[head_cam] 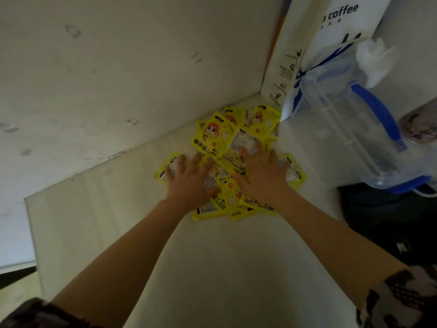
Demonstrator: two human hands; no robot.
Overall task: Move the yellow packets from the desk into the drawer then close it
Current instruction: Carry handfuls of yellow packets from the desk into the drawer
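Several yellow packets [218, 134] with a cartoon figure lie in a loose overlapping heap on the white desk [212, 256], near its back corner by the wall. My left hand [189, 178] rests flat on the left side of the heap, fingers spread and straight. My right hand [262, 171] lies flat on the right side of the heap, fingers spread too. Neither hand grips a packet. Part of the heap is hidden under my hands. No drawer is in view.
A white paper coffee bag [331, 27] stands at the back right against the wall. A clear plastic jug with a blue handle and base [369, 129] stands right of the packets. A dark object [387, 214] lies at the desk's right. The desk's left edge [32, 233] is near.
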